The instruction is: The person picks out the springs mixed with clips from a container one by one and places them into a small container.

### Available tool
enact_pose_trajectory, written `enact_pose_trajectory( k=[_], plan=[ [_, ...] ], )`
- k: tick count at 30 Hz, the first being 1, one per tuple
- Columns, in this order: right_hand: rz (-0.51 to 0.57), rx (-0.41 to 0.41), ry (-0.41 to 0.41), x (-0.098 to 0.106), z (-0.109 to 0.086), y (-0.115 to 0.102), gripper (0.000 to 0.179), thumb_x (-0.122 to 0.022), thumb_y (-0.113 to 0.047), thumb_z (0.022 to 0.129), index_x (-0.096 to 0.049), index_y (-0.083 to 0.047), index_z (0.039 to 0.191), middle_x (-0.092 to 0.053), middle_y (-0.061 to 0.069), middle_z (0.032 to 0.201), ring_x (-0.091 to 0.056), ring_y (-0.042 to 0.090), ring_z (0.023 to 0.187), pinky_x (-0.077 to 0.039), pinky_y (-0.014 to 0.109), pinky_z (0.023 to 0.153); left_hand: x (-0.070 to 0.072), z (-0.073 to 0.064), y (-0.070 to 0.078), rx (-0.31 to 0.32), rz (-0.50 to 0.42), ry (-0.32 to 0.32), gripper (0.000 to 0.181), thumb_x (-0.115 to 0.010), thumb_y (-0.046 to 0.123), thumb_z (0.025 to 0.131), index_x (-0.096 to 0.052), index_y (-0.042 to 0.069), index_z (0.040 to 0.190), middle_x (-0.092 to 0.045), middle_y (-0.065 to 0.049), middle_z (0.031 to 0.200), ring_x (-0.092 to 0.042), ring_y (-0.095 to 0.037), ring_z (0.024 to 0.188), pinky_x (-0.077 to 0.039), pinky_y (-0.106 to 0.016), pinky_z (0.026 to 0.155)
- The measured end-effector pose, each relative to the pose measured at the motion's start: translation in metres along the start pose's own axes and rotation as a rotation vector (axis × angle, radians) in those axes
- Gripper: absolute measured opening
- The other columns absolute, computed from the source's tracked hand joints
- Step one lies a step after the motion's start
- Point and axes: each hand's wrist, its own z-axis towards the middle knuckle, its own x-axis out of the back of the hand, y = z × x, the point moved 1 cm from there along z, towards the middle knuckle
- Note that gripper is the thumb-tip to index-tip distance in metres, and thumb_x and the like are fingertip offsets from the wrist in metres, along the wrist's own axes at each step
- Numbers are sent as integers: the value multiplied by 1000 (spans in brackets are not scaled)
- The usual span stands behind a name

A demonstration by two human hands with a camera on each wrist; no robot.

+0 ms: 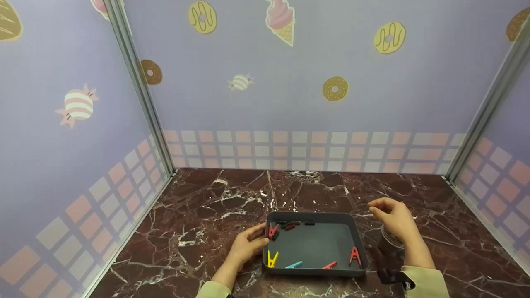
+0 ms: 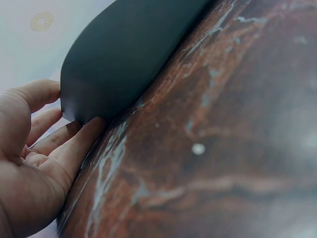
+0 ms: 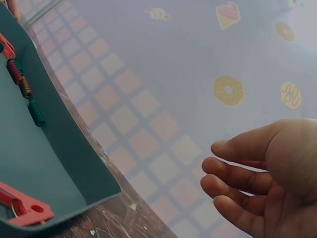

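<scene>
My left hand (image 1: 247, 245) holds the left wall of a dark grey-green tray (image 1: 316, 272). Its thumb lies at the rim and other fingers touch the outer side (image 2: 119, 54). Above a clear round container (image 1: 390, 239), partly covered by the arm, hovers my right hand (image 1: 393, 217). Its fingers (image 3: 235, 171) bend loosely with nothing between them. Inside the tray are a yellow clothespin (image 1: 272, 260), a blue one and several red ones, including a red clothespin (image 1: 355, 256) at the right front. Several small ribbed pieces (image 3: 35, 113), dark green, red and brown, lie along the far side.
A dark red marbled tabletop (image 1: 207, 215) carries the tray and the container. Lilac panels (image 1: 290, 111) printed with sweets and tiles enclose the back and sides, with metal posts (image 1: 143, 91) at the corners.
</scene>
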Motion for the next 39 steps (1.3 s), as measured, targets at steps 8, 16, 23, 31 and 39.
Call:
enact_pose_trajectory(
  k=[8, 16, 23, 31, 39],
  plan=[
    [106, 24, -8, -16, 1, -9, 23, -68, -15, 99, -73, 0, 116, -75, 17, 104, -68, 8, 82, -54, 21, 69, 1, -1, 0, 0, -25, -17, 59, -69, 6, 94, -49, -7, 148, -51, -34, 148, -58, -46, 133, -61, -38, 93],
    [191, 73, -15, -37, 4, -15, 17, -69, -6, 97, -73, 2, 111, -75, 20, 102, -70, 3, 80, -60, 23, 74, 2, -1, -1, -3, -38, -14, 61, -70, 7, 92, -49, -9, 147, -51, -35, 148, -57, -46, 134, -61, -39, 93],
    [208, 99, -24, -53, 7, -21, 17, -69, -5, 96, -73, 4, 110, -75, 20, 102, -67, 2, 79, -54, 19, 69, 2, -1, -1, -11, -23, -3, 59, -70, 7, 93, -50, -8, 147, -52, -34, 148, -59, -46, 132, -62, -37, 92],
    [250, 126, -123, -71, 9, -29, 16, -69, -4, 95, -73, 3, 109, -74, 24, 108, -70, 2, 85, -56, 18, 78, 1, 1, 0, -19, -31, -1, 60, -70, 7, 92, -50, -8, 147, -52, -34, 147, -59, -45, 132, -61, -38, 94],
    [168, 207, -221, -89, 17, -35, 18, -69, -8, 96, -73, 4, 109, -75, 23, 108, -73, 18, 92, -56, 19, 76, 2, 0, 1, -19, 10, -14, 58, -70, 8, 95, -50, -7, 148, -51, -34, 149, -59, -46, 132, -61, -38, 95]
  ],
)
